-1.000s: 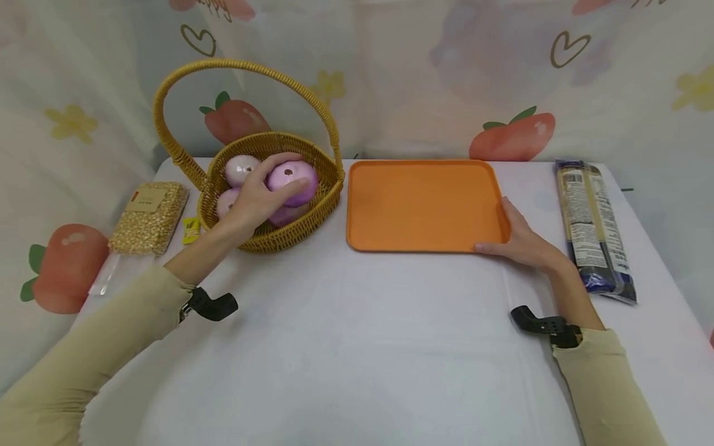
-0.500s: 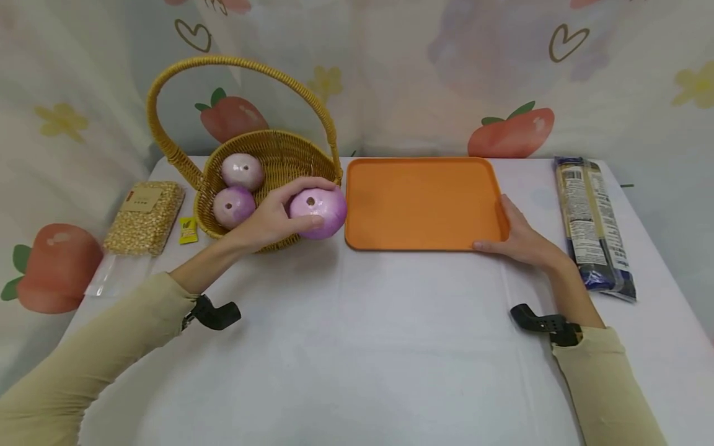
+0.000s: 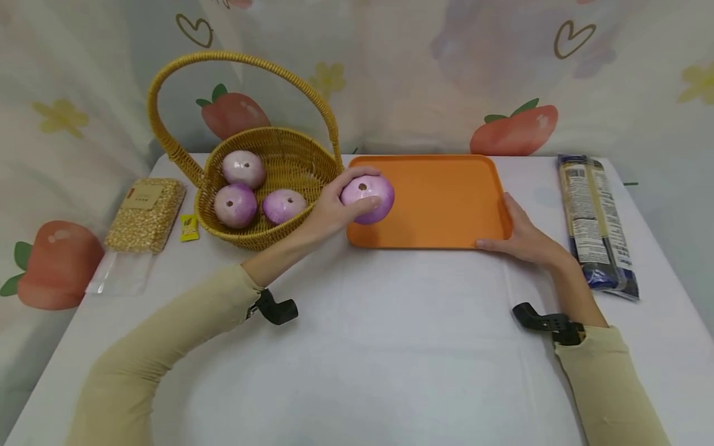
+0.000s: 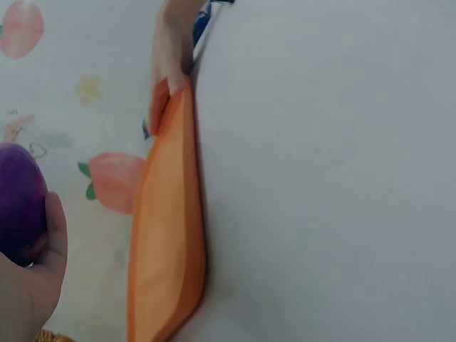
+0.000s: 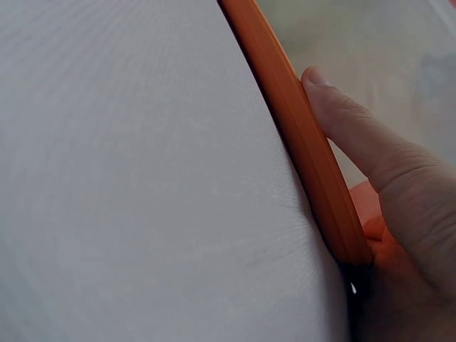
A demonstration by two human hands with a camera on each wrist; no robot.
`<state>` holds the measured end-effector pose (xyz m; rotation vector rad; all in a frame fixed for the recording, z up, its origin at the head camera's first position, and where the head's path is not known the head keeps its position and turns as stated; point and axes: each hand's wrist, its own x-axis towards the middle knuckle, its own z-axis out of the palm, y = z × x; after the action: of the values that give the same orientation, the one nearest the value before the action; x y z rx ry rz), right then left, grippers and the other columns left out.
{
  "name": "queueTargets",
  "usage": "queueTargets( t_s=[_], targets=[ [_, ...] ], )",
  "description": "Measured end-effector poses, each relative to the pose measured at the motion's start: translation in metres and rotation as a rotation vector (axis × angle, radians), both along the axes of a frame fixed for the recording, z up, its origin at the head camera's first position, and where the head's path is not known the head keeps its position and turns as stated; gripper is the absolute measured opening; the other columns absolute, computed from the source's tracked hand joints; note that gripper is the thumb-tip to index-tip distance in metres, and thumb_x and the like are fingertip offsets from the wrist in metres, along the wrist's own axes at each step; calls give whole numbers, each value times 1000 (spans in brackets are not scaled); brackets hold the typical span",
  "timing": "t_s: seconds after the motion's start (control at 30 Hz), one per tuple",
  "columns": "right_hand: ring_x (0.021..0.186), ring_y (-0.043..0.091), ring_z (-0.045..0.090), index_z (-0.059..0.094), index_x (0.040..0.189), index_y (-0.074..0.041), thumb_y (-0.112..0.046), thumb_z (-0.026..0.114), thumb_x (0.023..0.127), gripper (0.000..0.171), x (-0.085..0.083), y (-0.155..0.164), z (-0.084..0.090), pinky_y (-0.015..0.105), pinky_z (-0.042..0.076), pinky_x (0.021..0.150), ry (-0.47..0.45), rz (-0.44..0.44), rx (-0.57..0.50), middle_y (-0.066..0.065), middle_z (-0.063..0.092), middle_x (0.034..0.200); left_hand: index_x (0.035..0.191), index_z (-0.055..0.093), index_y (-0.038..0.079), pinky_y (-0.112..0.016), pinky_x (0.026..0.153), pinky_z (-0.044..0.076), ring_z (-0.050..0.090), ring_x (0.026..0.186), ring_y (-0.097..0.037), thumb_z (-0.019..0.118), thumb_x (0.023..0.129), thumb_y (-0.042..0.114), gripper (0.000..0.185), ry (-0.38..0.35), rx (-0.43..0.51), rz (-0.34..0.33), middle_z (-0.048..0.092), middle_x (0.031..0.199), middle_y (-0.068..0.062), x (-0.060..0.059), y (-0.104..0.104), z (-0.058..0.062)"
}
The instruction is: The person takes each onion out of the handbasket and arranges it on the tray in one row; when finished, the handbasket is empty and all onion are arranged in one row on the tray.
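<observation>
We see the left hand [image 3: 334, 210] curled round one purple onion [image 3: 367, 198], holding it just over the near left corner of the orange tray [image 3: 446, 204]. Whether it touches the tray floor, we cannot tell. The onion is round with no real long axis; its cored top faces up. The right hand [image 3: 527, 238] is at the tray's near right corner, thumb along the near rim and fingers up the right edge. The left hand is the nearer one. Left of the tray, the basket [image 3: 268, 232] holds three more onions [image 3: 242, 168].

Versus half a second ago: the onion was in front of the basket rim, off the tray; now it is over the tray. The right hand is unchanged.
</observation>
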<state>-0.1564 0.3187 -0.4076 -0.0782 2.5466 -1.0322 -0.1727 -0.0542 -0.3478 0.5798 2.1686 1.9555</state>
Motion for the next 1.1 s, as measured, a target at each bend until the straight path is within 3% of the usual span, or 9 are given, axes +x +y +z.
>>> queueTargets(
  t_s=[0.37,0.63,0.8,1.1],
  targets=[
    [149,40,-7,-24,151,-13,-41,72,85,120,-1,-3,4,63,2,118,10,12,4,16,-19,161,129,56,14,-35,88,54,58,111,-21,69,87,15,45,-19,29,51,54,134,-7,-7,22,-1],
    [148,45,-2,-17,152,-3,-38,72,84,117,-1,3,-2,63,4,117,123,73,50,24,-12,161,129,56,23,-34,86,54,58,109,-20,71,87,21,45,-75,-12,17,55,134,-3,-6,32,-7],
    [147,50,-2,-12,151,7,-41,69,85,115,1,2,-5,63,0,117,194,123,127,35,-5,157,129,57,19,-33,85,55,58,109,-19,71,87,18,45,-87,24,4,56,133,-4,-6,41,-13],
    [146,50,2,-9,151,6,-42,70,84,115,1,2,-4,64,0,117,216,118,140,36,0,157,127,59,22,-31,87,53,57,110,-17,72,86,22,43,-59,27,29,58,130,-1,-12,59,-13]
  ],
)
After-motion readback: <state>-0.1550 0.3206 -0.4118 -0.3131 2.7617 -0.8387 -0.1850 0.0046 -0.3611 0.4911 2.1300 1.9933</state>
